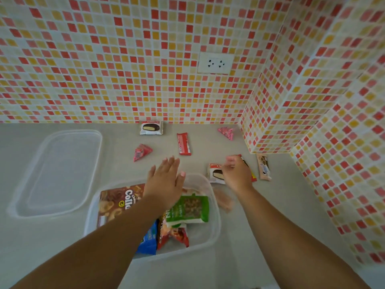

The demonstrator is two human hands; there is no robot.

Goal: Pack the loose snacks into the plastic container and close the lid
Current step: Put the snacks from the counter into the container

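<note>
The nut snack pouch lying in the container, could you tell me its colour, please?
Green, seen in the head view: the nut snack pouch in the container.

R hand [236,172] blurred, hides snack pack under it; L arm covers container snacks [187,209]

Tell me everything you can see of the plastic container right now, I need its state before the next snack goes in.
The plastic container is a clear, rounded-rectangle tub of thin translucent plastic, sitting upright and open on the grey counter. Its lid, also clear, lies apart on the counter to the left. Inside are a brown Collon box, a green packet, a blue packet and a red packet, piled loosely. The left forearm crosses over it, and the open left hand hovers above its far rim; whether it touches the rim is unclear.
</note>
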